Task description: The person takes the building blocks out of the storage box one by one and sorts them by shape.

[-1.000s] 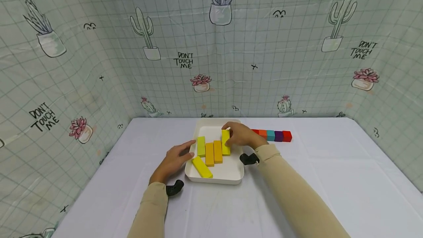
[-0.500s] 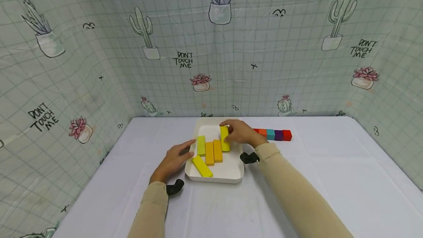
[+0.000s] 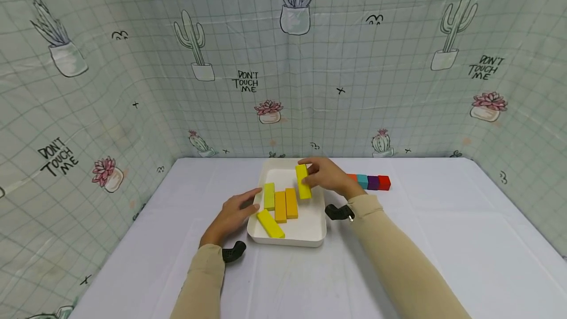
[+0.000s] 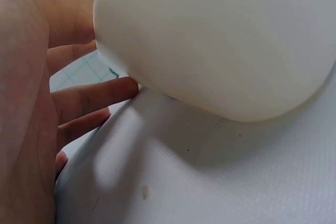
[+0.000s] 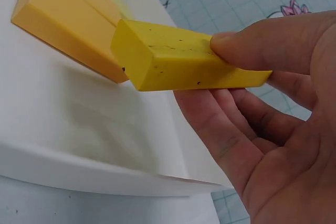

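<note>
Decent room in the white tray [image 3: 307, 228] along its near right edge. Right hand [image 3: 329, 176]'s pinching a yellow block [image 3: 301, 177] above the tray; left hand [image 3: 231, 214]'s loosely spread, fingers touching the left rim.

On the cloth [image 3: 398, 63] around me I read "DON'T TOUCH ME" [image 3: 246, 82] three times: left, near centre, right. Small x marks [image 3: 340, 91] also noted on it. My right wrist view repeats the words, cut off at the edge.
</note>
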A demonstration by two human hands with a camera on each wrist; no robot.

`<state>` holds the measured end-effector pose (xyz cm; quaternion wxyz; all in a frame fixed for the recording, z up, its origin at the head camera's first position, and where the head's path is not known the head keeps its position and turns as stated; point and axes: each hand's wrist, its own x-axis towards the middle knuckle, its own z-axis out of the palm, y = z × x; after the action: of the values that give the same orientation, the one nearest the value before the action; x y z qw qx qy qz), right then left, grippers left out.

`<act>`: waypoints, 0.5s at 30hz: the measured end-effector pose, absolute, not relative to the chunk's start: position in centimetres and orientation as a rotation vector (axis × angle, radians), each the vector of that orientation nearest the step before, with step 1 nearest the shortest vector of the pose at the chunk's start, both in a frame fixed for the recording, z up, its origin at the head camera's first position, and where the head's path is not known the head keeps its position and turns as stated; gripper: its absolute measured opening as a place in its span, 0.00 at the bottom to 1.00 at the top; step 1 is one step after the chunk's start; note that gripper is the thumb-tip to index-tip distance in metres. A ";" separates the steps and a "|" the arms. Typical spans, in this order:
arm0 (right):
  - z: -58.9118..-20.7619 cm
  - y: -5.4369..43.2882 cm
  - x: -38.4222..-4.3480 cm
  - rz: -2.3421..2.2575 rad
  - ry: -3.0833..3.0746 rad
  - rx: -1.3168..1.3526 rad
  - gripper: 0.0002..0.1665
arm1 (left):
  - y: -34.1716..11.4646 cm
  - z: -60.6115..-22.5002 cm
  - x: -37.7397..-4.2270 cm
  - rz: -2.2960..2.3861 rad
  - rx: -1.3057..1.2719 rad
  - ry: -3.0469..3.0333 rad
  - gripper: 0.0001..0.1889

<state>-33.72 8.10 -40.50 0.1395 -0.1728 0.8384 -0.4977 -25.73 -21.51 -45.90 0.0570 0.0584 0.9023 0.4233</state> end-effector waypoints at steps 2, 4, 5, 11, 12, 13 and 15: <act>-40.7 8.3 -33.6 -1.479 2.402 -0.485 0.39 | -21.5 -45.9 -25.7 1.283 0.188 2.735 0.29; -40.9 8.6 -33.6 -1.538 2.372 -0.451 0.41 | -21.5 -45.9 -25.7 1.284 0.197 2.735 0.29; -40.9 8.7 -33.5 -1.578 2.348 -0.436 0.41 | -21.5 -46.0 -25.8 1.286 0.203 2.736 0.29; -40.8 9.1 -32.9 -1.776 2.226 -0.320 0.41 | -21.5 -45.9 -25.8 1.298 0.217 2.732 0.29; -40.8 9.2 -32.9 -1.790 2.220 -0.305 0.40 | -21.5 -45.9 -25.7 1.297 0.218 2.733 0.29; -40.8 9.2 -32.8 -1.798 2.217 -0.299 0.39 | -21.6 -45.9 -25.7 1.298 0.217 2.733 0.29; -40.8 9.3 -32.6 -1.811 2.213 -0.290 0.38 | -21.6 -45.9 -25.8 1.293 0.214 2.737 0.29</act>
<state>-32.62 9.28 -40.80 0.1336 -0.0998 0.7631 -0.6244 -25.76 -21.62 -45.93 0.0535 0.0704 0.9007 0.4254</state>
